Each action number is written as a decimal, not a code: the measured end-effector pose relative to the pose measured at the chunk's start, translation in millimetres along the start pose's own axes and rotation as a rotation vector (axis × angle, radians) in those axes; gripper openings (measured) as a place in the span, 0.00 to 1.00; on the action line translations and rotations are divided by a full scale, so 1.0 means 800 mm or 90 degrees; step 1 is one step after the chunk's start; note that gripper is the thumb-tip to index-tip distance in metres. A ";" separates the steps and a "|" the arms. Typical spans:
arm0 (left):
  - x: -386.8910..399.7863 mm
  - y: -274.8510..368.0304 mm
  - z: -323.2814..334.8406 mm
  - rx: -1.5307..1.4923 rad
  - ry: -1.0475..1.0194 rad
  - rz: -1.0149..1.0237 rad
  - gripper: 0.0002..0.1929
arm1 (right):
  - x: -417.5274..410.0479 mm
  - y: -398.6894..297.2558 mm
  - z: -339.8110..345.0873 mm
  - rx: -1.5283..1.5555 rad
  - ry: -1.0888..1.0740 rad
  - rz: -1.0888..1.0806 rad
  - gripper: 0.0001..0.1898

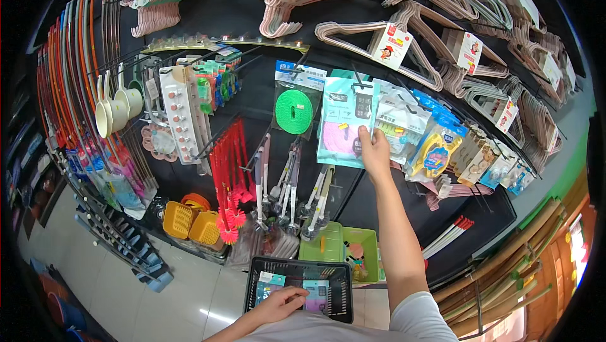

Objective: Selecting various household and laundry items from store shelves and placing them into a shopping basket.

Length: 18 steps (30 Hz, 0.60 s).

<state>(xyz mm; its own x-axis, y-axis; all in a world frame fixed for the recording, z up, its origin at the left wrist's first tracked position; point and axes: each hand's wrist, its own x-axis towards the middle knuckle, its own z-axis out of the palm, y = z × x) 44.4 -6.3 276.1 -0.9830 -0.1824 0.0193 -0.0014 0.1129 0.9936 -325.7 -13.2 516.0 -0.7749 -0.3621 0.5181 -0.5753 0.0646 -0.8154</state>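
My right hand [375,150] is raised to the display wall, its thumb and fingers closed on the lower right edge of a teal packet [348,110] with a coiled pink strap or cord inside. The packet is at a black display hook. Left of it hangs a packet with a green coil [293,111]; right of it are white packets of clips [402,121]. My left hand [282,301] rests low over a black plastic shopping basket [303,262], fingers loosely curled; whether it grips anything is unclear. Two small teal packets [316,294] lie in the basket.
Bundles of clothes hangers [378,46] hang above and to the right. Red brushes [229,176], toilet brushes [289,190] and white dippers [111,112] hang left. Yellow baskets [205,228] and a green bin [326,247] stand low behind the basket. Bamboo poles [502,275] lean at the right.
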 end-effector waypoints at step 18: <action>-0.020 -0.037 0.000 -0.070 0.024 -0.080 0.17 | 0.024 0.084 0.051 -0.100 0.126 -0.111 0.29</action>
<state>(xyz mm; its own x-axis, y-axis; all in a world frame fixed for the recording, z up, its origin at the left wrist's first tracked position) 60.3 -6.8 246.1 -0.9687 -0.2255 -0.1034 -0.1013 -0.0209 0.9946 -368.5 -53.3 460.9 -0.6876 -0.1932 0.6999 -0.7260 0.1661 -0.6673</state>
